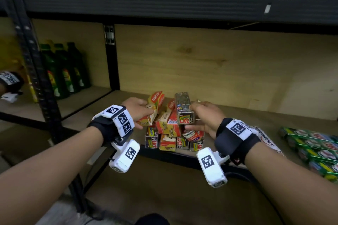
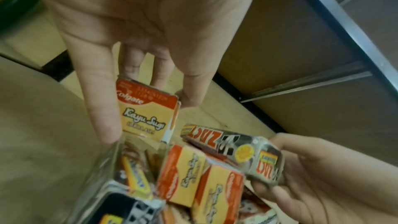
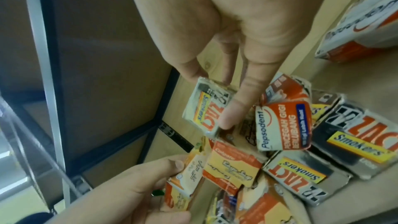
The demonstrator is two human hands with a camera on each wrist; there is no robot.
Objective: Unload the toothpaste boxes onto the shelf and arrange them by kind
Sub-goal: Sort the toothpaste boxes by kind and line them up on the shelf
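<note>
A heap of toothpaste boxes [image 1: 172,137] lies at the front of the wooden shelf [image 1: 256,120]: yellow-and-red Colgate, silver Zact, a red-and-white Pepsodent box [image 3: 282,125]. My left hand [image 1: 140,109] grips a yellow Colgate box [image 1: 155,107] [image 2: 146,113] lifted at the heap's left. My right hand [image 1: 206,117] holds a silver Zact box [image 1: 183,108] [image 2: 234,151] [image 3: 206,110] above the heap, thumb and fingers on its sides.
Green toothpaste boxes [image 1: 314,146] lie in a row at the right, with a long Pepsodent box [image 1: 267,140] beside my right wrist. Green bottles [image 1: 64,73] stand in the left bay behind a black upright post [image 1: 111,56]. Another person's wrist [image 1: 9,82] shows at far left.
</note>
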